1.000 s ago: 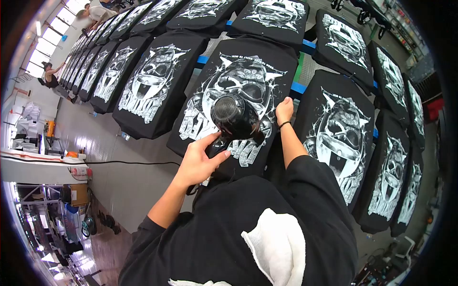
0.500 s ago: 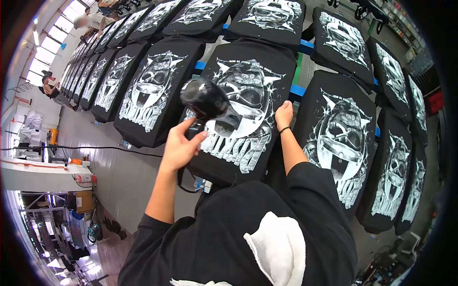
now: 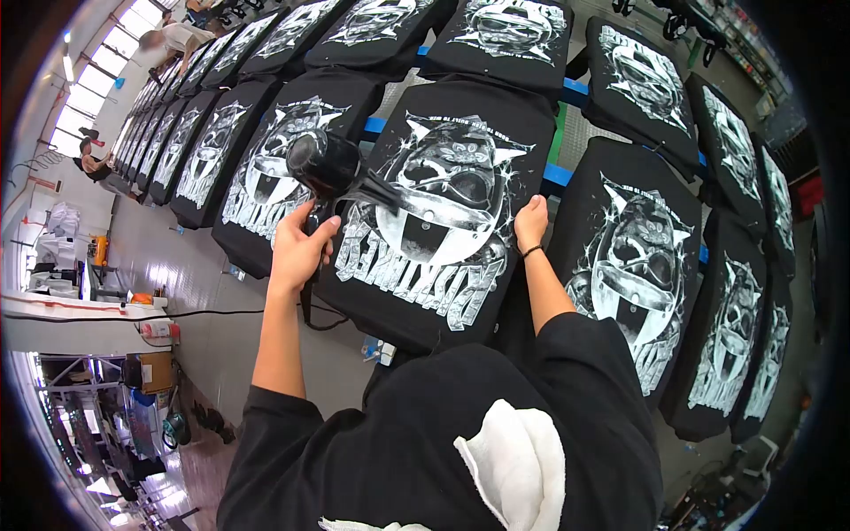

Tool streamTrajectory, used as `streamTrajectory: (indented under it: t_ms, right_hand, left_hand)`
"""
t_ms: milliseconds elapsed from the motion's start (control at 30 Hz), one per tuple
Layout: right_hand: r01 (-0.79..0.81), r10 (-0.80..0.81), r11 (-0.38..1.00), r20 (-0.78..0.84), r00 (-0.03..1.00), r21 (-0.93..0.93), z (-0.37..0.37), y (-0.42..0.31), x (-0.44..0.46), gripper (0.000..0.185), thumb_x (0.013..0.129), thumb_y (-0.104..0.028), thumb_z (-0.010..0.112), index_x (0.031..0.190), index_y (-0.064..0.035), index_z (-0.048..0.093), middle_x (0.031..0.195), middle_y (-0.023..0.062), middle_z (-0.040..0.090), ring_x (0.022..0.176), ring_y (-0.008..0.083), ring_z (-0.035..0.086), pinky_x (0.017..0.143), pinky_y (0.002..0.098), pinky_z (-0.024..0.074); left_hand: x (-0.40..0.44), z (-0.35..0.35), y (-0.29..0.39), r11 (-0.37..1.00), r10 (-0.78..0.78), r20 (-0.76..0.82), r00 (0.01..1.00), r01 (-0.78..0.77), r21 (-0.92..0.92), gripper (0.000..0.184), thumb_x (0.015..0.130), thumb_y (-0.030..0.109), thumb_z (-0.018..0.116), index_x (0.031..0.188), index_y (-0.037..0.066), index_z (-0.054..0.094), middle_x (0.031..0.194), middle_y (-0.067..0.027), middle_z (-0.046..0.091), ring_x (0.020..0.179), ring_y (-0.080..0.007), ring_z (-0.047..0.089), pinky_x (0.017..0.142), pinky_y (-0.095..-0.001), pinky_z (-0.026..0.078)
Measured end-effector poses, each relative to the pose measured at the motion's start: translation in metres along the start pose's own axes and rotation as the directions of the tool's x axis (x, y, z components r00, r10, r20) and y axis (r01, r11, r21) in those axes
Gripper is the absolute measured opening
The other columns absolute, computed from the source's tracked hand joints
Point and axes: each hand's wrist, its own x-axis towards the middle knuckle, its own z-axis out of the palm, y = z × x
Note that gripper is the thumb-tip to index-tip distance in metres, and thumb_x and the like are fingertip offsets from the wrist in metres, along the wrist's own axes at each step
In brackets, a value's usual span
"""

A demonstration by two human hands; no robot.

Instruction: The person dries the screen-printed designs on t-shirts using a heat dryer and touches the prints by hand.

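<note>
My left hand [image 3: 299, 250] is wrapped round the handle of a black hair dryer [image 3: 326, 165]. The dryer's nozzle points right, over the left part of a black T-shirt [image 3: 456, 199] stretched on a board. A white and grey print of a masked, dog-like face with large lettering below covers the shirt. At the board's right edge, my right hand [image 3: 531, 223] is closed on the shirt-covered rim, its fingertips partly hidden. Another printed T-shirt [image 3: 642, 257] lies just right of that hand.
Rows of shirt-covered boards run far to the left, with more at right. Blue rails [image 3: 556, 174] show between them. The dryer's cord [image 3: 195, 313] trails left over the grey floor [image 3: 212, 341]. Two people [image 3: 106, 168] stand at far left.
My left hand has moved the hair dryer left and slightly up, uncovering more of the print. My right hand stays at the board's edge; the view has shifted slightly.
</note>
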Motion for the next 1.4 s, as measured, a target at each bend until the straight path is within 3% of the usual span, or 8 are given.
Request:
streamTrajectory:
  t_ms: [233, 367, 533, 733, 833, 1000, 1167, 1400]
  right_hand:
    - [-0.021, 0.021, 1.000, 0.025, 0.999, -0.020, 0.000, -0.002, 0.000, 0.039, 0.097, -0.032, 0.033, 0.115, -0.0021, 0.052, 0.106, 0.0251, 0.060, 0.098, 0.0458, 0.054, 0.083, 0.0504, 0.0425]
    - [0.008, -0.007, 1.000, 0.019, 1.000, -0.004, 0.000, -0.001, 0.001, 0.037, 0.097, -0.031, 0.033, 0.111, -0.0020, 0.052, 0.102, 0.0263, 0.060, 0.096, 0.0471, 0.054, 0.080, 0.0520, 0.0419]
    - [0.011, -0.011, 1.000, 0.011, 1.000, -0.001, 0.000, -0.001, 0.000, 0.038, 0.097, -0.029, 0.033, 0.113, -0.0005, 0.051, 0.103, 0.0273, 0.060, 0.096, 0.0476, 0.054, 0.081, 0.0519, 0.0421]
    - [-0.003, 0.002, 0.999, -0.014, 1.000, -0.041, -0.002, -0.006, 0.000, 0.037, 0.097, -0.027, 0.034, 0.114, 0.0003, 0.051, 0.102, 0.0277, 0.061, 0.094, 0.0465, 0.056, 0.081, 0.0511, 0.0437]
    - [0.042, -0.043, 0.999, -0.032, 0.999, -0.027, 0.000, -0.005, 0.000, 0.037, 0.097, -0.027, 0.034, 0.113, 0.0006, 0.052, 0.100, 0.0282, 0.060, 0.093, 0.0468, 0.056, 0.080, 0.0517, 0.0434]
    - [0.032, -0.033, 0.998, -0.020, 0.999, -0.047, 0.000, -0.005, 0.000, 0.038, 0.097, -0.028, 0.033, 0.116, 0.0000, 0.051, 0.103, 0.0278, 0.060, 0.095, 0.0464, 0.056, 0.082, 0.0507, 0.0436]
    - [0.018, -0.019, 0.999, -0.021, 1.000, -0.036, -0.001, -0.005, -0.001, 0.039, 0.097, -0.029, 0.033, 0.119, -0.0010, 0.050, 0.107, 0.0270, 0.060, 0.098, 0.0458, 0.055, 0.084, 0.0502, 0.0436]
    - [0.023, -0.023, 0.999, 0.001, 1.000, -0.030, 0.000, -0.003, 0.000, 0.039, 0.097, -0.029, 0.034, 0.119, -0.0016, 0.050, 0.106, 0.0271, 0.060, 0.097, 0.0462, 0.055, 0.083, 0.0514, 0.0433]
  left_hand:
    - [0.059, 0.028, 0.007, 0.980, 0.127, -0.083, 0.988, -0.112, 0.163, 0.056, 0.080, 0.015, 0.069, 0.126, -0.008, 0.048, 0.056, -0.0021, 0.056, 0.042, -0.0071, 0.049, 0.040, -0.0213, 0.039]
    - [0.100, 0.042, 0.019, 0.994, 0.086, 0.040, 0.996, -0.083, -0.066, 0.026, 0.082, 0.012, 0.067, 0.100, -0.004, 0.058, 0.060, -0.0015, 0.056, 0.044, -0.0064, 0.048, 0.040, -0.0215, 0.039]
    - [0.165, 0.058, 0.014, 0.986, 0.152, -0.099, 0.983, -0.143, 0.087, 0.055, 0.080, 0.017, 0.069, 0.123, -0.010, 0.049, 0.060, -0.0049, 0.058, 0.046, -0.0094, 0.053, 0.042, -0.0240, 0.042]
    - [0.201, 0.082, 0.028, 0.983, 0.178, 0.041, 0.983, -0.180, 0.043, 0.046, 0.080, 0.017, 0.069, 0.116, -0.007, 0.055, 0.060, -0.0051, 0.059, 0.045, -0.0098, 0.053, 0.041, -0.0251, 0.043]
    - [0.194, 0.115, 0.041, 0.955, 0.238, 0.055, 0.970, -0.244, 0.167, 0.054, 0.078, 0.021, 0.071, 0.121, -0.007, 0.053, 0.061, -0.0068, 0.060, 0.046, -0.0101, 0.054, 0.042, -0.0253, 0.043]
    - [0.165, 0.158, 0.064, 0.976, 0.209, 0.330, 0.921, -0.177, -0.123, 0.036, 0.081, 0.013, 0.069, 0.109, -0.006, 0.059, 0.063, -0.0036, 0.058, 0.046, -0.0079, 0.051, 0.040, -0.0231, 0.041]
    - [0.113, 0.153, 0.067, 0.921, 0.295, 0.264, 0.918, -0.347, 0.177, 0.041, 0.079, 0.019, 0.070, 0.112, -0.004, 0.060, 0.057, -0.0048, 0.059, 0.048, -0.0089, 0.055, 0.046, -0.0254, 0.043]
    - [0.027, 0.095, 0.039, 0.944, 0.226, 0.295, 0.928, -0.284, 0.169, 0.055, 0.077, 0.020, 0.073, 0.120, -0.008, 0.054, 0.064, -0.0045, 0.060, 0.047, -0.0081, 0.052, 0.049, -0.0252, 0.043]
